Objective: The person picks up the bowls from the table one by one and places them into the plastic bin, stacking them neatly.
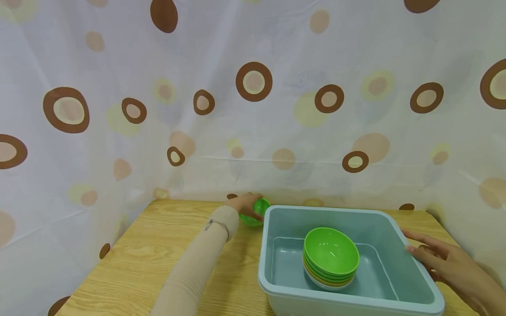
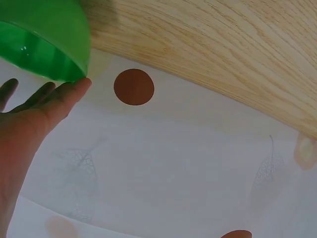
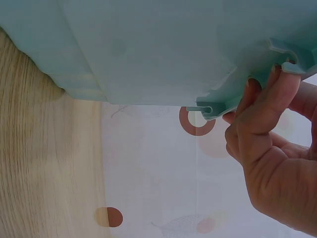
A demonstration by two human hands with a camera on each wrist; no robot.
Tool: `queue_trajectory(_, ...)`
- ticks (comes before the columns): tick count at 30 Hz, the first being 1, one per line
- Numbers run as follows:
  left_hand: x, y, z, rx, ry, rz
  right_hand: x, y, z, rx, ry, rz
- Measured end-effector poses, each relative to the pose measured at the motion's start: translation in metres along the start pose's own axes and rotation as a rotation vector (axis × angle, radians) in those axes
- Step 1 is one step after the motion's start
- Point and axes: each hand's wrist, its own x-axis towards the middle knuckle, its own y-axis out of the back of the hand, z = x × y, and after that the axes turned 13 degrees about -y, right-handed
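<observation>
A green bowl (image 1: 262, 206) stands at the back of the wooden table, left of a pale blue plastic basin (image 1: 320, 295). My left hand (image 1: 246, 205) reaches over this bowl, fingers spread across its opening. In the left wrist view, the fingers look fairly straight, and one fingertip appears to touch the rim of the green bowl (image 2: 59, 29). My right hand (image 1: 442, 259) holds the basin's right rim, thumb above. From the right wrist view, its curled fingers (image 3: 262, 116) hook beneath the rim of the basin (image 3: 148, 54). Inside the basin sits a stack of bowls (image 1: 331, 254), green on top.
The wooden table (image 1: 158, 245) extends left of the basin. A white curtain (image 1: 276, 127) with brown and yellow circles hangs right behind the table and along both sides. Yellow and white bowl edges show lower in the stack.
</observation>
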Motion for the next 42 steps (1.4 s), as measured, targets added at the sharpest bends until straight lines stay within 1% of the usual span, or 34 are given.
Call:
queue_trajectory(5, -0.002, 0.001, 0.002, 0.049, 0.021, -0.001, 0.001, -0.001, -0.003, -0.008, -0.014, 0.0)
queue_trajectory(10, -0.005, 0.004, 0.006, 0.054, 0.053, -0.003, 0.001, -0.001, -0.006, -0.027, -0.049, -0.015)
queue_trajectory(20, -0.003, 0.007, 0.017, 0.11, 0.074, -0.013, 0.003, 0.0, -0.007, -0.029, -0.074, -0.026)
queue_trajectory(23, -0.001, 0.008, 0.02, 0.107, 0.083, -0.016, 0.002, 0.0, -0.007, -0.04, -0.071, -0.02)
queue_trajectory(27, 0.002, 0.007, 0.019, 0.091, 0.094, -0.023, 0.002, 0.0, -0.008, -0.053, -0.08, -0.016)
queue_trajectory(30, 0.004, 0.005, 0.015, 0.107, 0.091, -0.025, 0.002, -0.001, -0.008, -0.048, -0.079, -0.031)
queue_trajectory(34, 0.003, 0.004, 0.013, 0.115, 0.102, -0.013, 0.004, -0.003, -0.009, -0.036, -0.08, -0.05)
queue_trajectory(37, 0.002, 0.006, 0.013, 0.097, 0.104, -0.016, 0.004, -0.003, -0.012, -0.06, -0.105, -0.031)
queue_trajectory(39, 0.003, 0.006, 0.013, 0.089, 0.092, -0.026, 0.003, -0.003, -0.013, -0.078, -0.118, -0.015)
queue_trajectory(42, 0.004, 0.006, 0.013, 0.077, 0.076, -0.027, 0.001, -0.003, -0.012, -0.089, -0.107, 0.009)
